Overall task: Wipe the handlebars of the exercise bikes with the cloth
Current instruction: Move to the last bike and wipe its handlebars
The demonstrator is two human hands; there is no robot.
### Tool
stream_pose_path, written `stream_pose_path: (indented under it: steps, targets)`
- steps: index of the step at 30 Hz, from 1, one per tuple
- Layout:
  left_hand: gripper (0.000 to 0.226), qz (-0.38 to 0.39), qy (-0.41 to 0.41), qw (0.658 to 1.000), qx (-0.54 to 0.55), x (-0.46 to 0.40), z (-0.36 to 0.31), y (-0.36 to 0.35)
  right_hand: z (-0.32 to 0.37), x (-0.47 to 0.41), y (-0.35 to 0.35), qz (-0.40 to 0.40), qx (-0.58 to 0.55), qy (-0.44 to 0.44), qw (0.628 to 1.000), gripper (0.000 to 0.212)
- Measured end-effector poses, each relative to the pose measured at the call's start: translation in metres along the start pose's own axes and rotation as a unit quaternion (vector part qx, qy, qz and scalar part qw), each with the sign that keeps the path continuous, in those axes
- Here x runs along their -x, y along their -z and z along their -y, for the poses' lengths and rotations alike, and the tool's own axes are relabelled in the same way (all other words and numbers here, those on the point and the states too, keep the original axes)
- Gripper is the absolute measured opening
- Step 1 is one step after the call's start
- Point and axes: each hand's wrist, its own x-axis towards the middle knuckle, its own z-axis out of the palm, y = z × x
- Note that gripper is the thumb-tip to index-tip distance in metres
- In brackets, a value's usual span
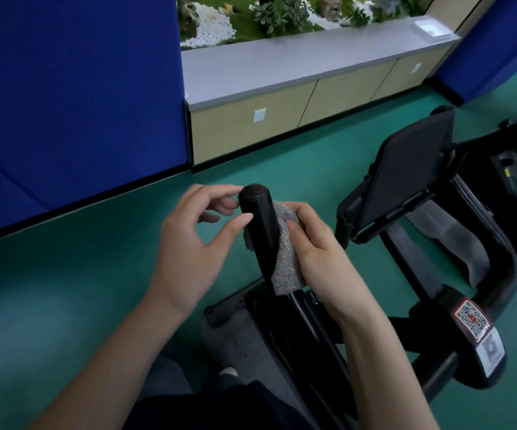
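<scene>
Wiping seems midway: the right hand (310,243) grips the grey cloth (285,262) against the black handlebar (258,218); the left hand (195,240), loosely curled, touches its tip.

A single wide-angle camera, worn on the person's head, is looking forward and steeply down over both forearms. It is sitting close above the left hand (195,243) and right hand (316,246), which are filling the middle of the frame around the upright black handlebar grip (258,218) of an exercise bike. The lens is bending straight edges, so the blue wall panel (74,97) and the low cabinet (288,110) are leaning across the upper part. Farther off, the planter bed (269,17) is showing at the top edge, and the green floor (49,290) is spreading below. With only one view, nothing is being shared between cameras.
</scene>
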Motion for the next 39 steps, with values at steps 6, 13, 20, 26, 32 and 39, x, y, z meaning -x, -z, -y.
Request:
stream_pose_path:
  steps: [6, 13, 20, 26, 32, 39]
  targets:
    - [0.025, 0.000, 0.011, 1.000, 0.006, 0.001, 0.002, -0.002, -0.005, 0.010, 0.000, -0.019, 0.047, 0.006, 0.999, 0.023]
    - [0.025, 0.003, 0.010, 1.000, 0.002, 0.001, 0.002, -0.001, -0.016, 0.026, 0.009, -0.017, 0.106, -0.039, 0.994, 0.024]
    - [0.026, 0.012, 0.017, 1.000, -0.004, 0.002, -0.003, 0.000, -0.027, 0.050, 0.028, 0.008, 0.041, -0.119, 0.992, 0.025]
    - [0.032, 0.027, 0.017, 0.999, -0.014, 0.005, -0.007, 0.002, -0.028, 0.045, 0.023, -0.044, -0.100, -0.168, 0.980, 0.022]
    - [0.042, 0.027, 0.004, 0.999, -0.034, 0.011, -0.005, 0.002, -0.023, 0.038, 0.030, 0.048, -0.084, -0.159, 0.983, 0.020]
    - [0.055, 0.038, -0.036, 0.993, -0.106, 0.016, -0.004, 0.002, -0.023, 0.075, 0.049, 0.006, 0.071, -0.072, 0.995, 0.019]
